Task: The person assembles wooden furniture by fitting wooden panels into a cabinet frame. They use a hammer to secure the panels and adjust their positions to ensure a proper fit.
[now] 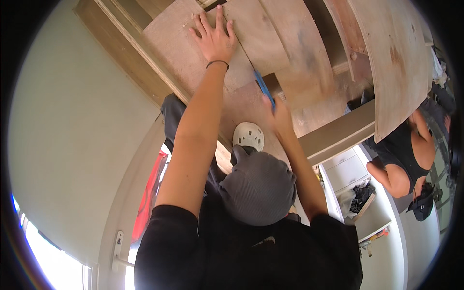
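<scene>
The blue tool, perhaps a handsaw, lay on the right and nearer side of the left hand, well apart from it, its long axis slanting from near right to far left. The right hand was much the closer of the two: its fingers were wrapped around the tool's near end, though both were blurred. The left hand's fingers were spread wide and pressed flat on a plywood panel, gripping nothing, a dark band around that wrist. From the tool's far end a thin dark line ran on past the left hand; whether blade, cut or seam, I could not tell.

The wood beneath was dusty, with another plywood piece to the right of the line and a wooden beam crossing on the near right. A white clog stood between the forearms, nearer than both hands.

Over on the left rose a pale wall, with a door handle toward the near side. On the right, a curved plywood sheet partly hid a co-worker in a black top, just beyond a white cabinet.
</scene>
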`<act>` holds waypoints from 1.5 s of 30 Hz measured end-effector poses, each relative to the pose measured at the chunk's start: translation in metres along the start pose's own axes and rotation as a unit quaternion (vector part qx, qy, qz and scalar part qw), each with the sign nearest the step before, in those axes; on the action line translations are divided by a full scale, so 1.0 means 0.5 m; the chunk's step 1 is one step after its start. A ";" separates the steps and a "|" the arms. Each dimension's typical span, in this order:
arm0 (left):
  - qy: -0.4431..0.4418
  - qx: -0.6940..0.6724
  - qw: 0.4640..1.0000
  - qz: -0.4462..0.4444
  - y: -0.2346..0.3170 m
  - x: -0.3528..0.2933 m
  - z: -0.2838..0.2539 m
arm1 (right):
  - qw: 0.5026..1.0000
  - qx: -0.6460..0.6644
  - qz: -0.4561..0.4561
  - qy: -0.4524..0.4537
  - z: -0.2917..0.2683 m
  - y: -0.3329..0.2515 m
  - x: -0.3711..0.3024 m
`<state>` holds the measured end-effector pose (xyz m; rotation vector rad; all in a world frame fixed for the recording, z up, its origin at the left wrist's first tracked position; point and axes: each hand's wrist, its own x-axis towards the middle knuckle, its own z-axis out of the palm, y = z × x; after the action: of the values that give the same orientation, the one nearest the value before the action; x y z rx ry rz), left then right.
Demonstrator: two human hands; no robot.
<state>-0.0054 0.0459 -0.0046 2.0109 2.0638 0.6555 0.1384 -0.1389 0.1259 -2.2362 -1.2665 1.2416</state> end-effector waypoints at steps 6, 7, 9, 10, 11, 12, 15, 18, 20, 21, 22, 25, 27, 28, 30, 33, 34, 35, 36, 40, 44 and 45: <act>-0.003 -0.007 1.000 -0.007 0.007 0.008 -0.011 | 0.998 0.005 0.047 -0.037 -0.098 0.037 -0.188; -0.005 -0.010 1.000 -0.004 0.006 0.006 -0.012 | 0.995 -0.010 -0.089 0.041 -0.132 0.046 -0.248; -0.010 -0.003 1.000 0.002 0.006 0.004 -0.011 | 1.000 0.023 0.012 -0.016 -0.157 0.066 -0.296; -0.010 0.003 1.000 0.004 0.003 0.004 -0.010 | 0.998 0.064 0.025 -0.016 -0.160 0.069 -0.294; -0.008 0.007 1.000 0.002 0.002 0.004 -0.009 | 1.000 -0.009 0.001 -0.006 -0.132 0.079 -0.255; -0.011 0.009 1.000 0.001 -0.002 0.005 -0.007 | 0.996 -0.059 -0.059 0.022 -0.089 0.081 -0.193; -0.015 0.015 1.000 0.009 -0.002 0.004 -0.004 | 0.999 -0.002 -0.017 0.036 -0.037 0.073 -0.073; 0.014 0.014 1.000 0.005 -0.004 0.028 0.000 | 0.999 0.016 -0.030 0.010 -0.059 0.059 -0.037; 0.002 0.002 1.000 0.005 0.002 0.020 -0.002 | 0.997 -0.038 0.013 -0.058 -0.121 0.043 -0.089; 0.012 0.015 1.000 0.008 0.004 0.016 -0.005 | 0.999 -0.012 -0.015 -0.035 -0.142 0.033 -0.105; 0.023 0.010 1.000 0.011 0.006 0.021 -0.005 | 1.000 -0.007 -0.018 -0.022 -0.155 0.022 -0.111; 0.022 -0.033 0.999 0.004 0.006 0.001 -0.016 | 0.999 0.044 0.029 -0.002 -0.207 -0.022 -0.157; 0.027 -0.104 0.994 -0.011 0.002 0.003 -0.016 | 0.997 0.071 0.035 0.001 -0.260 -0.043 -0.207; 0.022 -0.102 0.995 -0.005 -0.001 0.003 -0.016 | 0.997 0.078 0.009 0.001 -0.286 -0.045 -0.236; 0.015 -0.096 0.995 0.009 -0.007 0.006 -0.016 | 0.997 0.040 -0.060 0.029 -0.312 -0.015 -0.265; -0.019 -0.005 0.999 0.042 -0.016 0.009 -0.020 | 0.962 -0.102 -0.229 0.105 -0.276 0.096 -0.233; -0.028 -0.001 0.998 0.047 -0.022 0.015 -0.022 | 0.941 -0.161 -0.272 0.123 -0.257 0.141 -0.195; -0.044 0.009 0.998 0.054 -0.028 0.018 -0.025 | 0.920 -0.201 -0.304 0.141 -0.235 0.182 -0.156; -0.072 0.018 0.996 0.052 -0.035 0.018 -0.028 | 0.907 -0.224 -0.326 0.145 -0.211 0.217 -0.113; -0.082 0.035 0.994 0.068 -0.077 -0.003 -0.057 | 0.881 -0.253 -0.357 0.181 -0.147 0.266 0.044; -0.097 0.047 0.988 0.107 -0.100 -0.020 -0.077 | 0.872 -0.273 -0.353 0.201 -0.123 0.243 0.119; -0.105 0.056 0.987 0.105 -0.103 -0.020 -0.080 | 0.882 -0.282 -0.326 0.193 -0.119 0.241 0.129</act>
<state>-0.0684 0.0295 0.0065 2.2733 1.8226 0.3469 0.2685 -0.1468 0.0537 -1.9262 -2.1284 0.1731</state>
